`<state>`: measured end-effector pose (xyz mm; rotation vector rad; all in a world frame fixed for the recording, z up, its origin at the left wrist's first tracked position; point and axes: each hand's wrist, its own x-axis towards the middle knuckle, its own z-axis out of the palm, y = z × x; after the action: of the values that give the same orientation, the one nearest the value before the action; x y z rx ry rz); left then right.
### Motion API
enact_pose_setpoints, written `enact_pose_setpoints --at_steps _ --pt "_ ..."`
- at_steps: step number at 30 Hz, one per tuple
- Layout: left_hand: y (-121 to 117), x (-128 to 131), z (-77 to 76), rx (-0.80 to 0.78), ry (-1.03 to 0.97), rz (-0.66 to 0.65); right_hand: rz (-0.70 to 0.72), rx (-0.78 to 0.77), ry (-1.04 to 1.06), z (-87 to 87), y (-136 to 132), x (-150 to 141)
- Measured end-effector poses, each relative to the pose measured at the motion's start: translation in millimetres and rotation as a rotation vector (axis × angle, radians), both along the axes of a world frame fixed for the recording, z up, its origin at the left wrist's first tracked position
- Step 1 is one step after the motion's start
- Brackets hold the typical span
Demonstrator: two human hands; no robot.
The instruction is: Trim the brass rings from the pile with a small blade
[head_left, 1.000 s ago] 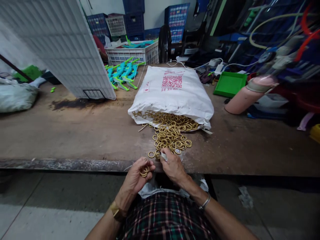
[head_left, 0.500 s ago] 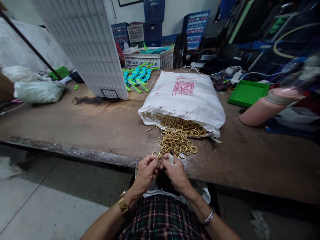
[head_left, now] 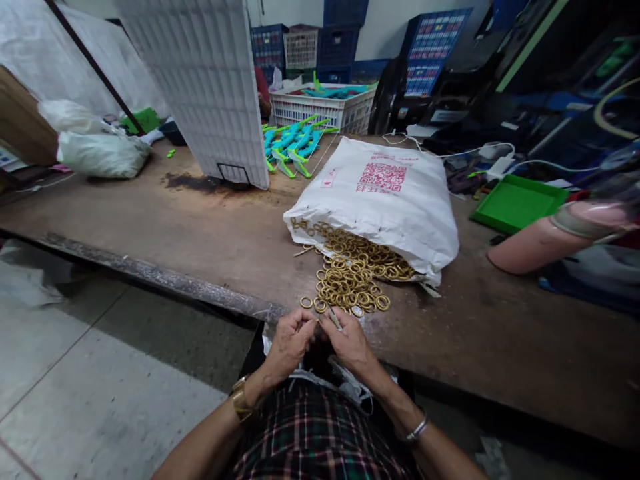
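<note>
At the table's front edge, my left hand is closed in a pinch on a brass-coloured ring, mostly covered by the fingers. My right hand is closed around a small tool with a pale body and a thin dark tip; its exact kind is unclear. Both hands' fingertips almost meet. Just beyond them lies a heap of brass-coloured rings, spilling from the mouth of a white woven sack with red print.
Turquoise and green plastic pieces lie near a white crate at the back. A tall white panel stands left of the sack. To the right are a green tray and a pink bottle. Another person's red sleeve shows behind the panel.
The view has shifted, so the background sits further right. My hands have come slightly apart, and the tool in my right hand has tilted, its tip now pointing left.
</note>
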<state>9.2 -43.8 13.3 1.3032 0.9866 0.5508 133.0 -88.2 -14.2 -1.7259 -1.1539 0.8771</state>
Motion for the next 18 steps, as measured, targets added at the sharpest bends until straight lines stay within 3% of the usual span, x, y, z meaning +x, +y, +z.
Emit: enact_pose_setpoints --at_steps 3,7,11,14,18 --pt "-5 -2 -2.9 -0.191 -0.059 -0.028 0.029 -0.016 -0.016 4.0 -3 0" --pt "-10 -8 -4.7 -0.295 -0.21 -0.03 0.066 -0.049 0.021 13.6 -4 -2" --pt "-10 -15 -4.0 -0.291 -0.239 -0.015 0.061 -0.055 0.046 17.5 -4 -4" --pt "-8 -21 -4.9 -0.25 -0.224 0.013 0.053 -0.021 -0.111 13.3 -6 -8" --pt "-3 -28 -6.6 -0.2 -0.184 0.014 0.192 0.012 -0.357 4.6 -9 -18"
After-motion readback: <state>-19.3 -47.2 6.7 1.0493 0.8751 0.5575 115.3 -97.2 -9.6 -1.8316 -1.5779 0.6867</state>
